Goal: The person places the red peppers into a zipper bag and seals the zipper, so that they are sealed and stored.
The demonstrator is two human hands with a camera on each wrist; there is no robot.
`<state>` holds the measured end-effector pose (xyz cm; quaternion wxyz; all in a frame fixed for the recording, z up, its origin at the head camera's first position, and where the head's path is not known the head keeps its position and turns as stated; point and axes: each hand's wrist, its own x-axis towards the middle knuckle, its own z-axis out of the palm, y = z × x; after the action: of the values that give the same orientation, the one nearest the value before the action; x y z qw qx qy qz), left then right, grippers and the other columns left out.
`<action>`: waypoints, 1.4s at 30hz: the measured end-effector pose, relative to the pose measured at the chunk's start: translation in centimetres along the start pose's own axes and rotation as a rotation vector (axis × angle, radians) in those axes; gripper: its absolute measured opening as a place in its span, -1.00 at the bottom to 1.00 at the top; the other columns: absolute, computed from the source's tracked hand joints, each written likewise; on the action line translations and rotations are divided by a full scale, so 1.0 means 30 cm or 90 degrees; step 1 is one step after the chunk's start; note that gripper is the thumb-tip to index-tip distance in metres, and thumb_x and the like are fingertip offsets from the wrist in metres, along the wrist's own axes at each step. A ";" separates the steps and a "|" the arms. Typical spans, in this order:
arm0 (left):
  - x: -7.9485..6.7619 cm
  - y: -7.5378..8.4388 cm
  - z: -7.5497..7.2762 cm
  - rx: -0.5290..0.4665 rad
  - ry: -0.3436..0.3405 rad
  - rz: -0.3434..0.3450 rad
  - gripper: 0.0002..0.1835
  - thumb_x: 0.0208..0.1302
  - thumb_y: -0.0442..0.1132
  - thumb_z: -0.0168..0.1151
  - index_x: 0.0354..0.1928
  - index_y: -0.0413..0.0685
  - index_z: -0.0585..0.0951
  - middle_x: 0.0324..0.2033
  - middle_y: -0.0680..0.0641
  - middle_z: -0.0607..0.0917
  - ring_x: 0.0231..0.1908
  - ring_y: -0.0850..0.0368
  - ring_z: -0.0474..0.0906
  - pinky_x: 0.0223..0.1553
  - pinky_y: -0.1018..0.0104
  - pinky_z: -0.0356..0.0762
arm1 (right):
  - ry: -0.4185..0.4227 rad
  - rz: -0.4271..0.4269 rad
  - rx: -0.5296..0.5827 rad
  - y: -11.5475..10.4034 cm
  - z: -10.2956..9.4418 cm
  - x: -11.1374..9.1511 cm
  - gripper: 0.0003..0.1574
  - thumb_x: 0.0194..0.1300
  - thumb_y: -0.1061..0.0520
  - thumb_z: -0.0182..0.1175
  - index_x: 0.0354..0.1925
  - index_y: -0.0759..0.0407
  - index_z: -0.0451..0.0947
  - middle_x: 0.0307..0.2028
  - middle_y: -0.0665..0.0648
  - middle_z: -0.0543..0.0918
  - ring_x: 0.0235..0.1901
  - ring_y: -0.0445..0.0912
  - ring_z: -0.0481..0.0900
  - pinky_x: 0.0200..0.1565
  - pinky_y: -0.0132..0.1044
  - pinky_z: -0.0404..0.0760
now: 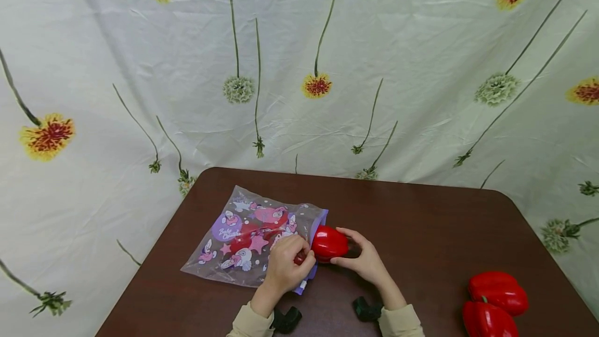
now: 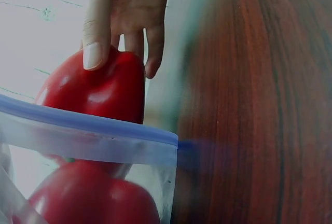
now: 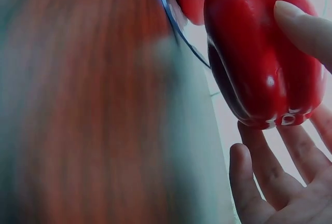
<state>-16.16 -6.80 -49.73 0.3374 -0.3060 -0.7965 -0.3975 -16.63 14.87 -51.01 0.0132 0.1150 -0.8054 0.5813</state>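
Note:
A clear zip bag (image 1: 220, 246) with a purple top edge and cartoon print lies on the table, red bell peppers (image 2: 93, 198) inside it. My left hand (image 1: 287, 264) grips the bag by its mouth, fingers curled; a bit of red shows between finger and thumb. My right hand (image 1: 367, 259) holds another red bell pepper (image 1: 329, 243) between thumb and fingers. This pepper (image 3: 259, 53) is at the bag's mouth, one end behind the purple edge (image 2: 88, 120). In the left wrist view, the right hand's thumb (image 2: 93, 53) lies on the pepper.
Two more red bell peppers (image 1: 498, 293) lie together at the table's right front. The brown table (image 1: 398, 212) has rounded far corners. Behind it hangs a pale flowered cloth (image 1: 281, 118). Dark bands (image 1: 367, 309) are at both wrists.

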 end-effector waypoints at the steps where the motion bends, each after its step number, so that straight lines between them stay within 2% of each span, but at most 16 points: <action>1: 0.000 0.000 0.001 0.000 0.000 0.001 -0.86 -0.07 -0.26 0.26 -0.56 0.09 0.47 -0.64 0.17 0.46 -0.60 0.32 0.34 -0.50 0.52 0.33 | -0.001 -0.001 0.000 0.004 0.005 0.000 -0.18 -0.13 0.08 0.49 0.16 0.03 0.47 0.08 0.10 0.54 -0.08 0.01 0.55 -0.09 -0.26 0.53; 10: 0.000 0.003 -0.001 -0.009 -0.007 0.002 -0.87 -0.04 -0.25 0.23 -0.57 0.09 0.45 -0.64 0.16 0.46 -0.61 0.32 0.33 -0.49 0.53 0.34 | -0.026 -0.010 0.002 -0.007 0.040 -0.002 -0.18 -0.12 0.06 0.49 0.16 0.02 0.47 0.07 0.08 0.55 -0.10 0.00 0.55 -0.08 -0.25 0.53; 21: 0.002 0.002 0.001 -0.009 -0.001 0.016 -0.86 -0.05 -0.26 0.21 -0.59 0.10 0.43 -0.66 0.17 0.43 -0.62 0.33 0.29 -0.51 0.55 0.29 | -0.057 -0.054 0.019 -0.010 0.054 -0.005 -0.20 -0.06 0.18 0.45 0.19 0.20 0.43 0.07 0.21 0.54 -0.12 0.03 0.56 -0.09 -0.21 0.54; 29: 0.004 0.006 0.000 -0.006 0.000 0.021 -0.86 -0.05 -0.26 0.19 -0.59 0.09 0.42 -0.66 0.17 0.42 -0.62 0.33 0.28 -0.52 0.56 0.28 | -0.095 -0.039 -0.009 -0.014 0.047 -0.006 -0.26 -0.08 0.04 0.47 0.13 0.05 0.48 0.00 0.11 0.59 -0.21 -0.03 0.59 -0.14 -0.26 0.57; 42: 0.008 0.007 0.005 -0.007 0.007 0.050 -0.87 -0.06 -0.27 0.21 -0.60 0.07 0.45 -0.66 0.16 0.42 -0.62 0.31 0.29 -0.50 0.53 0.29 | -0.105 -0.064 -0.050 -0.028 0.072 -0.013 -0.23 -0.07 -0.03 0.46 0.13 0.10 0.48 0.02 0.10 0.57 -0.18 -0.05 0.58 -0.13 -0.28 0.57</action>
<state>-16.19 -6.52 -49.52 0.3556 -0.3370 -0.7796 -0.3902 -15.84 12.66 -50.98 -0.0193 0.2019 -0.8193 0.5363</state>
